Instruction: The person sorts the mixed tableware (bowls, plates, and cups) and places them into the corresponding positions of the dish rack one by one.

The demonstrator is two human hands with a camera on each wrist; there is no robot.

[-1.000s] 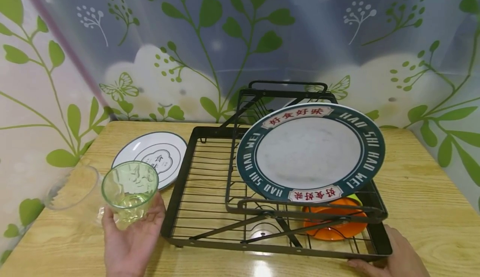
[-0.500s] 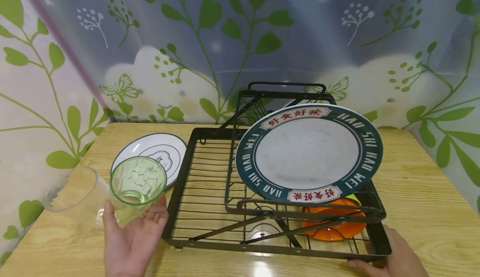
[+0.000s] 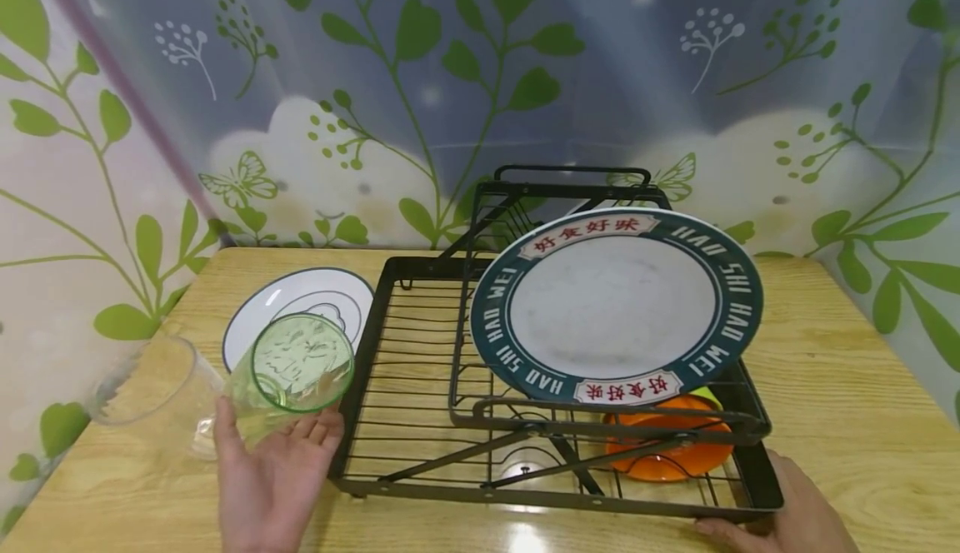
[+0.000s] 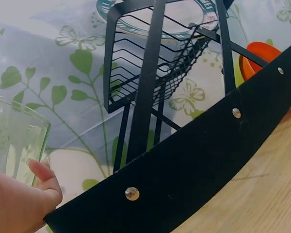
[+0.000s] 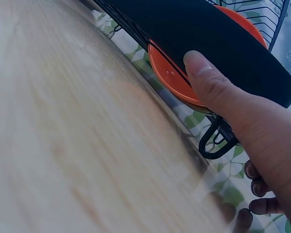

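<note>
My left hand (image 3: 277, 474) holds a clear green drinking cup (image 3: 303, 361) between thumb and fingers, its mouth tilted up toward the camera, just left of a black dish rack (image 3: 420, 495). In the left wrist view the cup (image 4: 19, 136) shows at the left edge beside the rack's dark side panel (image 4: 194, 160). My right hand (image 3: 806, 503) grips the rack's front right corner. Its thumb (image 5: 208, 80) lies against the front panel in the right wrist view. A large green-rimmed plate (image 3: 615, 307) leans on the rack's upper tier. An orange bowl (image 3: 660, 461) sits in the lower tier.
A white plate with a blue rim (image 3: 258, 311) lies on the wooden table (image 3: 847, 386), left of the rack and partly behind the cup. A clear transparent cup (image 3: 161, 395) stands at the far left. A leaf-patterned curtain (image 3: 585, 78) hangs behind the table.
My left hand has shifted slightly right with the green cup, which now tips further and covers more of the white plate. My right hand stays at the rack's corner.
</note>
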